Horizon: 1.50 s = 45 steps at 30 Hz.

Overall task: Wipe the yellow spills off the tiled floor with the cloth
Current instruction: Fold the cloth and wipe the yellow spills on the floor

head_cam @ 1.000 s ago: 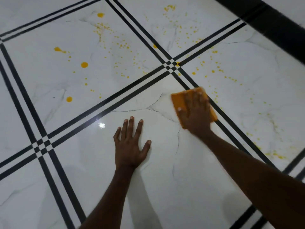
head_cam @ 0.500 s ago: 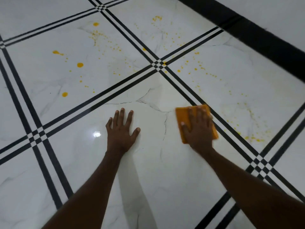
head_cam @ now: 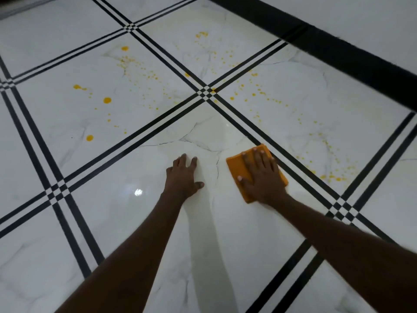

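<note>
My right hand (head_cam: 262, 177) lies flat on a folded orange cloth (head_cam: 237, 169) and presses it onto the white marble tiled floor (head_cam: 203, 233), just left of a black double stripe. My left hand (head_cam: 184, 176) rests flat on the same tile beside it, fingers apart, holding nothing. Yellow spills dot the tiles beyond: large drops (head_cam: 107, 100) on the far left tile, fine spatter (head_cam: 255, 91) past the stripe crossing, and a yellow patch (head_cam: 334, 177) on the tile right of the cloth.
Black double stripes (head_cam: 140, 141) cross the floor in a grid. A wide black band (head_cam: 338, 53) runs along the far right edge. A light glare (head_cam: 138, 192) shines on the tile near my left hand.
My right hand has drawn the cloth back toward me across the near tile. The left hand stays planted on the floor. My view has shifted, showing more floor beyond.
</note>
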Tool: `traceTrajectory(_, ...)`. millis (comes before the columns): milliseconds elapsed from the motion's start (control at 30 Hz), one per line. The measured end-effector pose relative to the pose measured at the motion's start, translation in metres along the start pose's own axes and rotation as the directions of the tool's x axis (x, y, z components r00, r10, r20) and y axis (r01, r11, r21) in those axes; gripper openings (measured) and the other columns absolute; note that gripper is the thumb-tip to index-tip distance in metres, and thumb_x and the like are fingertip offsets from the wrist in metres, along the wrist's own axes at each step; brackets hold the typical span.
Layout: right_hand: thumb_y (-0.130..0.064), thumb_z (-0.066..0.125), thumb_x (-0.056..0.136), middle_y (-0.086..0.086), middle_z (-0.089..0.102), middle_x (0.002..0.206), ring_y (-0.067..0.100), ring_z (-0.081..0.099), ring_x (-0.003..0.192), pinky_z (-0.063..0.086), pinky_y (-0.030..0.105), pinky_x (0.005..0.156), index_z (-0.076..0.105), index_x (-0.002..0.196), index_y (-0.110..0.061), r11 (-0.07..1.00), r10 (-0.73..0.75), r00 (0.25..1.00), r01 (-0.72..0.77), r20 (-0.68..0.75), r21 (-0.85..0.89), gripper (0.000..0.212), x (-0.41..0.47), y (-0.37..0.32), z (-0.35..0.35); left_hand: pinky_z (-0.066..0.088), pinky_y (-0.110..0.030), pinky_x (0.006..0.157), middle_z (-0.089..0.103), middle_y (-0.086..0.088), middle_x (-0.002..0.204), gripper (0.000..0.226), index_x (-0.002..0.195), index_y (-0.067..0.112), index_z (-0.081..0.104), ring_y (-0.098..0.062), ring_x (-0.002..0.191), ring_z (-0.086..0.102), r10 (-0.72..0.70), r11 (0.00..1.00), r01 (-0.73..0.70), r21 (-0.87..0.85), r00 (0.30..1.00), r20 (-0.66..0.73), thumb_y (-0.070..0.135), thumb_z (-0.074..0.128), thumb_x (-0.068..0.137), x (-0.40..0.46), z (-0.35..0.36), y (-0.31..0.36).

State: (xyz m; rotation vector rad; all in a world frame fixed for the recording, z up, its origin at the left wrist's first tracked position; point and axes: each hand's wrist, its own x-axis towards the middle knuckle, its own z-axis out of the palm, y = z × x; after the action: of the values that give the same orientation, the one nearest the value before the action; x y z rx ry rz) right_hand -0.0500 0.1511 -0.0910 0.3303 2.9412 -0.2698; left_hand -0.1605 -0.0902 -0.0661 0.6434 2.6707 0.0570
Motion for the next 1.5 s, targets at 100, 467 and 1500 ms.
traceTrajectory(100,-0.053,0.046,0.095,0.019,0.045,0.150,0.040,0.044,0.138,0.040,0.055,0.110,0.039,0.150,-0.015,0.997,-0.014,0.988,0.025,0.155,-0.071,0.068,0.018,0.004,-0.041,0.028,-0.050,0.118,0.008,-0.016,0.167,0.096,0.162,0.020,0.014,-0.034,0.153,0.014,0.000,1.000,0.000,0.000,0.999,0.036,0.054,0.066,0.089,0.000,-0.003,0.004)
traceTrajectory(467,-0.041,0.075,0.086,0.016,0.061,0.127,0.036,0.062,0.117,0.050,0.039,0.090,0.050,0.127,-0.004,0.851,0.402,0.877,-0.464,0.261,0.247,0.062,0.001,0.040,-0.067,0.025,-0.051,0.121,-0.005,-0.018,0.169,0.122,0.163,0.017,0.002,-0.036,0.157,0.001,-0.033,0.999,0.031,0.020,0.991,0.129,0.067,0.072,0.077,-0.002,-0.010,0.012)
traceTrajectory(1500,-0.051,0.039,0.102,0.010,0.018,0.171,0.037,0.013,0.158,0.008,0.062,0.126,0.024,0.163,-0.024,0.936,0.345,0.907,-0.312,-0.243,0.165,0.068,-0.087,0.120,0.024,0.030,-0.050,0.118,-0.008,-0.010,0.171,0.099,0.162,0.026,-0.006,-0.029,0.158,0.002,0.126,0.979,-0.147,0.139,0.980,0.152,0.055,0.058,0.093,0.025,0.002,0.092)
